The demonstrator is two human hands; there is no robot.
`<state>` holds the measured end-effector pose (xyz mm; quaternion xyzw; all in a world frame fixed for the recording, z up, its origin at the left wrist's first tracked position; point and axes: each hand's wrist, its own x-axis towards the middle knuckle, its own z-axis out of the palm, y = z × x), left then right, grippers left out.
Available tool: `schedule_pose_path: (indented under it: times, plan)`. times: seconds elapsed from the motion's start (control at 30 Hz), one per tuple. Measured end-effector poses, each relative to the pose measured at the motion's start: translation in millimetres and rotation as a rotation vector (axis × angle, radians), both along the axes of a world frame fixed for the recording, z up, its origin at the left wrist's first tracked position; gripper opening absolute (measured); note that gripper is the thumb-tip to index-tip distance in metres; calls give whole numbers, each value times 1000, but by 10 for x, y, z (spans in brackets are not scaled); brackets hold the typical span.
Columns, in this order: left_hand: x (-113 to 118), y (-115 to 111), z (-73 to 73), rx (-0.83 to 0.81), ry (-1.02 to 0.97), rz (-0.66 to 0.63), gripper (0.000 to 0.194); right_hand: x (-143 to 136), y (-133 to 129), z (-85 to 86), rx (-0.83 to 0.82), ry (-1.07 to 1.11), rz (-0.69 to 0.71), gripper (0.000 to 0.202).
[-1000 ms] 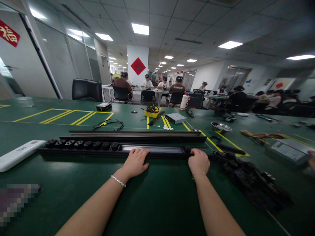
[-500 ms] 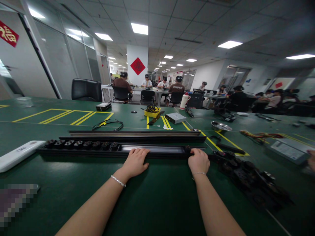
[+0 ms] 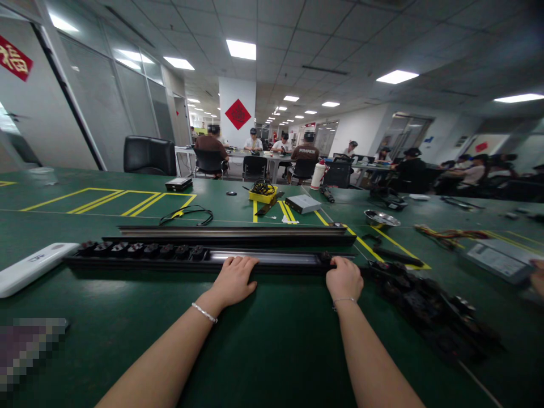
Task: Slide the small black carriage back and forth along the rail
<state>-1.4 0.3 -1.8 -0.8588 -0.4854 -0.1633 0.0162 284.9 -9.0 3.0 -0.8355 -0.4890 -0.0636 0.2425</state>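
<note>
A long black power strip housing [image 3: 272,266] lies across the table, its channel facing up. Several black socket modules [image 3: 151,250] fill its left part, while bare metal shows along the middle. My left hand [image 3: 233,280] has its fingers curled over the front edge of the housing, thumb off to the side. At the right end of the channel, my right hand [image 3: 345,279] closes on a single socket module [image 3: 324,258]; its fingertips are partly hidden. Just behind lies a second long black rail [image 3: 238,240].
A pile of black parts [image 3: 437,311] lies to the right, near a grey metal box [image 3: 495,260]. A white device [image 3: 36,266] touches the housing's left end. Farther back are a metal bowl [image 3: 381,218], a yellow box [image 3: 262,195] with cables and a black cable [image 3: 187,214].
My right hand has shifted very slightly to the right at the end of the channel. My left hand and the housing have stayed where they were.
</note>
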Motion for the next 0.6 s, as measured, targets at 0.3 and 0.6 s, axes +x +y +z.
schedule_pose_path:
  times: [0.3, 0.6]
  plan:
    - [6, -5, 7, -15, 8, 7, 53, 8, 1, 53, -75, 11, 8, 30]
    - [1, 10, -7, -11, 12, 5, 53, 23, -17, 44, -65, 7, 14, 30]
